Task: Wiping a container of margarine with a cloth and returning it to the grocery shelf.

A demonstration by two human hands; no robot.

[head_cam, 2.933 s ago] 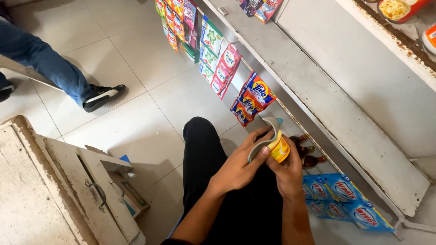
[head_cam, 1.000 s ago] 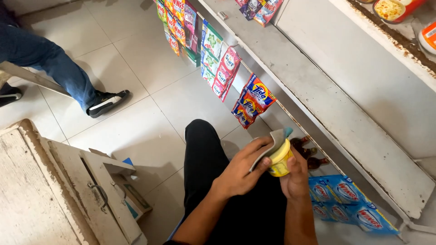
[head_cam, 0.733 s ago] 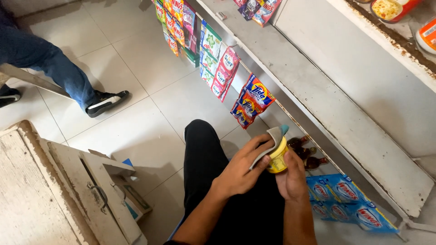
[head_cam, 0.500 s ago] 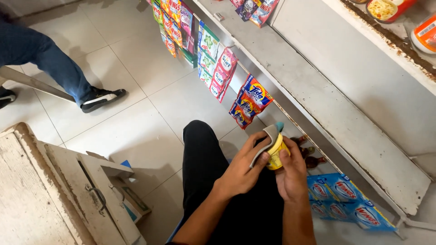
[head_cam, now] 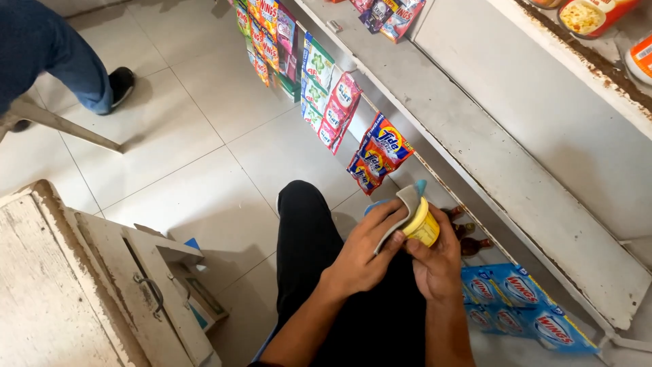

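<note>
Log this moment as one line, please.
left hand: presses grey cloth on yellow tub | right hand: holds tub | beside: white shelf

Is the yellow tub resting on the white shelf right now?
No, the yellow tub is held up in the right hand below the white shelf, with the left hand pressing a cloth on it.

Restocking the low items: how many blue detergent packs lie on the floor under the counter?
4 show: blue detergent packs in a cluster on the floor right of the right hand, two in the upper row, two below. The counter and frame edge may hide others.
</note>
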